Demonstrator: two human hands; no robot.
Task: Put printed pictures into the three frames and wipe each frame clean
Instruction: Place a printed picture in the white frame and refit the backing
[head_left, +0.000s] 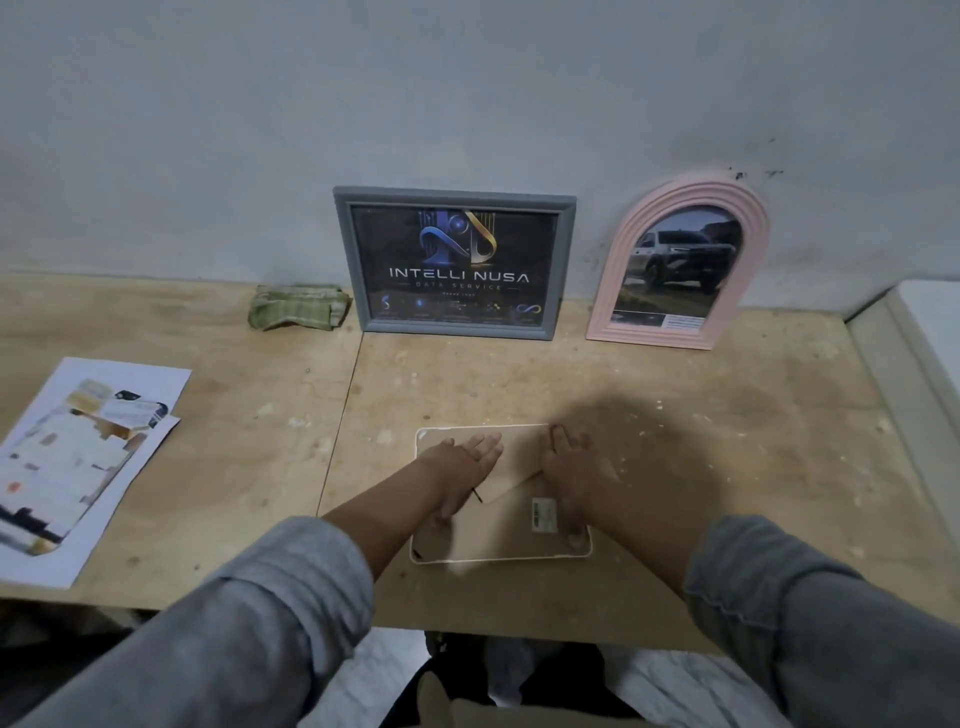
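The plywood worktop (675, 441) carries all three frames. Well beyond the fingertips, leaning upright against the wall, stand a grey rectangular wooden frame (455, 262) already holding a dark logo print and, to its right, a pink arched plastic frame (680, 262) already holding a photo of a car; both look loaded, though whether they have been wiped cannot be told. The third, a cream rounded-rectangle frame (501, 496), lies face down directly under the fingers, its tan backing board uppermost with the stand flap and a small label showing. I judge this one to be in the closing-up stage, with wiping still to come. Far out to the left of the fingers lie loose printed sheets of paper (83, 457), and a folded green checked cloth (296, 306) sits just left of the grey frame, untouched.

Both forearms reach forward in grey sleeves pushed up from the wrists. The left hand (462, 467) lies flat on the backing's left part, fingers straight and close together, pointing up and right. The right hand (574, 475) presses on the right part, fingers extended toward the far edge, thumb down near the frame's near right corner.
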